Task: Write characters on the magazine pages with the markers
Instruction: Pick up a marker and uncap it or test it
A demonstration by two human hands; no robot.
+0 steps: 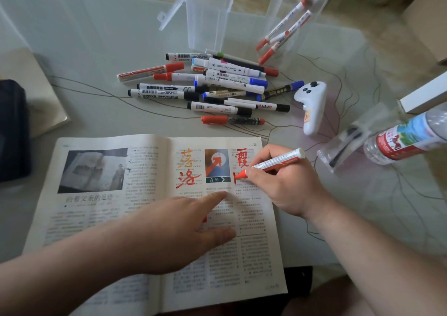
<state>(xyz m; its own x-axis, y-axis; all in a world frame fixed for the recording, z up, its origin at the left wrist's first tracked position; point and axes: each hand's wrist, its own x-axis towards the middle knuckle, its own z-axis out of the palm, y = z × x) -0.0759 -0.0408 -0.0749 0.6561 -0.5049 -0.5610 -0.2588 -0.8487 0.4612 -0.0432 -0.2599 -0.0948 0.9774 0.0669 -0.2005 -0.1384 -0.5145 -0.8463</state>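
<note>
In the head view, a magazine (pixel 96 219) lies open on a pale glass table (pixel 96 49), close to the person. The right hand (pixel 283 182) grips a red marker (pixel 275 162), with thumb and fingers curled round its barrel. The marker's tip touches the right-hand page at a short upright red stroke (pixel 234 178). Just above this stroke stands a finished red character (pixel 242 157). Two orange-red characters (pixel 187 170), one above the other, sit left of a small printed picture with an arrow (pixel 216 163).

The left hand (pixel 183 228) rests on the same page, lower down. Its forefinger and thumb are stretched out straight and pressed on the paper. Its other fingers are hidden beneath the hand, and a bit of red shows there that I cannot identify.

Beyond the magazine, a loose pile of markers (pixel 212 86) with red, black and blue caps lies on the table. Behind the pile stands a clear plastic box (pixel 208 18) with its lid open. Beside the box is a clear jar (pixel 297 18) holding a few red markers. A white controller (pixel 312 105) lies to the right of the pile. Farther right is a water bottle (pixel 406 141) with a red label, next to a small clear container (pixel 350 141).
</note>
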